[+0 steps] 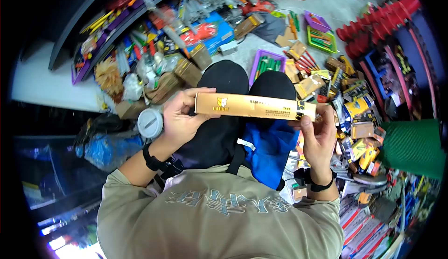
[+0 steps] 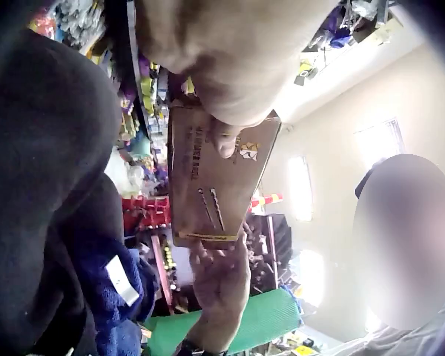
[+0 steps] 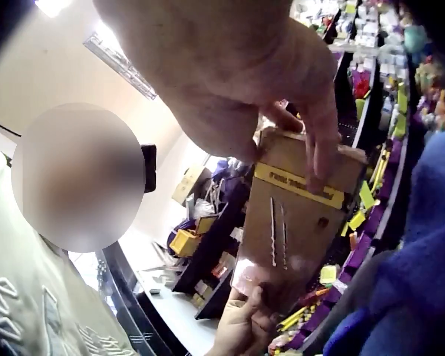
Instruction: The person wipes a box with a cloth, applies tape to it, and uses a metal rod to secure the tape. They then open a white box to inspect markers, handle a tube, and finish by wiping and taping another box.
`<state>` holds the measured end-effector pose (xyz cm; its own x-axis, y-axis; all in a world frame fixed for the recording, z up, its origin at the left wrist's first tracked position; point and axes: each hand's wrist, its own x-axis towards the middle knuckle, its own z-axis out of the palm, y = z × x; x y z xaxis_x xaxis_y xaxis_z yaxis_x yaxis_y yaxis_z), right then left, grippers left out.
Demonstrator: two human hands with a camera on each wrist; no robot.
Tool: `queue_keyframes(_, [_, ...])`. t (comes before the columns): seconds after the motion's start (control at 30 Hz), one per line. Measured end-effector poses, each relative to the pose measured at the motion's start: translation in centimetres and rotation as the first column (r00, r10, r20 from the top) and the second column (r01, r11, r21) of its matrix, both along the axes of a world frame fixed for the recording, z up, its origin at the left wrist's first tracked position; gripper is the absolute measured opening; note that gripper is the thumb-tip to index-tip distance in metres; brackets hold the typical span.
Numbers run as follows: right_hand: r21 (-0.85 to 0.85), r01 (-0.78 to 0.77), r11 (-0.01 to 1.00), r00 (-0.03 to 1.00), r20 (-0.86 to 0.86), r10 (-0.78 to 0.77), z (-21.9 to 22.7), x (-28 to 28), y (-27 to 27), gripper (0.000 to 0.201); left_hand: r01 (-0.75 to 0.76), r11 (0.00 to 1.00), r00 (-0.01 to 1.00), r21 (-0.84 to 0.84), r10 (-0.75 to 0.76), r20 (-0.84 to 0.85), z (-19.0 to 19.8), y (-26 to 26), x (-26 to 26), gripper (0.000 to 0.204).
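Above the black-clad knees, a flat, rectangular cardboard drill-bit box is spanning both hands. Left of the knees, the left hand is pinching one end between thumb and fingers; right of them, the right hand is pinching the other. Light, even pressure is probably sparing the board. Tan faces are showing a yellow band and slender spiral-bit prints.

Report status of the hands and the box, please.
Left hand and right hand grip box at opposite ends. Held above the knees. Nothing on top.
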<state>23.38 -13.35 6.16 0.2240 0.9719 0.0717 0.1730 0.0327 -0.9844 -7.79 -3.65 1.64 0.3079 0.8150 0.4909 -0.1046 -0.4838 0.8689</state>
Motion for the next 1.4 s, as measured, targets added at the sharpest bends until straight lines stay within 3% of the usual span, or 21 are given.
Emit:
queue_keyframes(0.1, [-0.031, -0.145, 0.989, 0.984, 0.104, 0.148, -2.1, -0.1, 1.2, 0.036, -0.145, 0.978, 0.984, -0.151, 0.127, -0.124, 0.4, -1.8, -1.1, 0.033])
queue_keyframes(0.17, [0.051, -0.238, 0.97, 0.954, 0.197, 0.224, -4.3, -0.3, 2.3, 0.038, -0.289, 0.946, 0.872, -0.147, 0.197, -0.449, 1.7, -3.4, -2.3, 0.029])
queue_keyframes(0.3, [-0.005, -0.436, 0.9, 0.873, 0.241, 0.425, -6.6, -0.6, 4.9, 0.042, -0.447, 0.868, 0.8, -0.215, 0.28, -0.531, 1.6, -7.4, -3.8, 0.023])
queue_keyframes(0.37, [0.158, -0.468, 0.87, 0.88, 0.174, 0.442, -8.2, -1.2, 6.1, 0.043, -0.49, 0.819, 0.804, -0.297, 0.294, -0.517, 2.8, -8.9, -3.6, 0.019])
queue_keyframes(0.43, [0.156, -0.543, 0.825, 0.824, 0.288, 0.488, -9.6, -0.8, 7.3, 0.043, -0.486, 0.849, 0.763, -0.206, 0.297, -0.574, 3.8, -9.9, -4.4, 0.031])
queue_keyframes(0.5, [0.089, -0.6, 0.795, 0.797, 0.15, 0.585, -9.8, -1.4, 8.0, 0.042, -0.436, 0.894, 0.559, 0.108, 0.362, -0.746, 4.9, -11.1, -7.4, 0.026])
queue_keyframes(0.57, [0.171, -0.62, 0.766, 0.782, 0.218, 0.584, -10.7, -1.9, 8.5, 0.043, -0.7, 0.69, 0.579, -0.186, 0.396, -0.712, 7.6, -14.5, -9.6, 0.027])
queue_keyframes(0.63, [0.219, -0.648, 0.73, 0.76, 0.13, 0.636, -12.1, -2.6, 9.2, 0.044, -0.819, 0.528, 0.509, -0.225, 0.488, -0.709, 9.6, -18.6, -13.1, 0.025])
queue_keyframes(0.67, [0.216, -0.652, 0.727, 0.756, 0.104, 0.646, -12.7, -2.9, 9.5, 0.044, -0.869, 0.451, 0.452, -0.205, 0.552, -0.701, 9.9, -20.9, -15.0, 0.023])
queue_keyframes(0.73, [0.187, -0.633, 0.751, 0.772, 0.085, 0.629, -14.2, -2.7, 10.7, 0.044, -0.935, 0.355, 0.178, 0.005, 0.484, -0.857, 9.7, -25.8, -18.1, 0.023])
queue_keyframes(0.83, [0.1, -0.608, 0.787, 0.794, 0.066, 0.605, -16.6, -1.3, 13.2, 0.04, -0.953, 0.288, -0.072, 0.096, 0.092, -0.993, 8.3, -33.6, -21.7, 0.025])
queue_keyframes(0.87, [0.09, -0.612, 0.786, 0.791, 0.049, 0.611, -16.0, -1.5, 13.3, 0.039, -0.955, 0.281, -0.072, 0.098, 0.102, -0.992, 6.5, -36.4, -23.6, 0.025])
queue_keyframes(0.93, [0.096, -0.62, 0.779, 0.785, 0.054, 0.618, -14.4, -2.0, 13.3, 0.038, -0.915, 0.273, 0.285, -0.297, -0.082, -0.955, 2.3, -40.7, -27.2, 0.026])
queue_keyframes(0.97, [0.097, -0.62, 0.778, 0.784, 0.061, 0.617, -14.0, -2.0, 13.4, 0.038, -0.914, 0.275, 0.29, -0.3, -0.077, -0.954, 1.1, -41.0, -26.8, 0.026])
queue_keyframes(1.03, [0.098, -0.613, 0.784, 0.788, 0.145, 0.599, -13.4, -1.7, 13.3, 0.039, -0.939, 0.336, 0.124, -0.07, 0.141, -0.982, -1.2, -39.9, -25.5, 0.028])
queue_keyframes(1.07, [0.102, -0.616, 0.781, 0.788, 0.101, 0.608, -13.0, -1.8, 12.8, 0.039, -0.967, 0.238, 0.131, -0.087, 0.172, -0.976, -2.7, -39.1, -25.5, 0.027])
queue_keyframes(1.1, [0.1, -0.605, 0.79, 0.795, 0.11, 0.596, -12.8, -1.6, 12.6, 0.039, -0.952, 0.299, 0.004, 0.06, 0.212, -0.977, -2.5, -37.8, -24.4, 0.032])
queue_keyframes(1.17, [0.085, -0.627, 0.775, 0.775, 0.172, 0.608, -12.5, -1.0, 12.3, 0.039, -0.925, 0.346, -0.063, 0.154, 0.261, -0.963, -5.2, -36.9, -25.6, 0.041])
queue_keyframes(1.3, [0.243, -0.566, 0.788, 0.823, 0.224, 0.522, -10.8, -0.6, 10.8, 0.036, -0.929, 0.369, 0.039, 0.007, 0.118, -0.992, -6.6, -34.4, -27.5, 0.039])
queue_keyframes(1.37, [0.357, -0.511, 0.782, 0.855, 0.114, 0.506, -9.8, -0.9, 10.0, 0.037, -0.916, 0.269, 0.306, -0.296, -0.007, -0.952, -6.2, -33.1, -27.9, 0.039])
queue_keyframes(1.4, [0.394, -0.495, 0.774, 0.864, 0.125, 0.488, -9.3, -1.2, 9.7, 0.038, -0.898, 0.312, 0.34, -0.312, 0.039, -0.94, -7.0, -33.3, -28.8, 0.039])
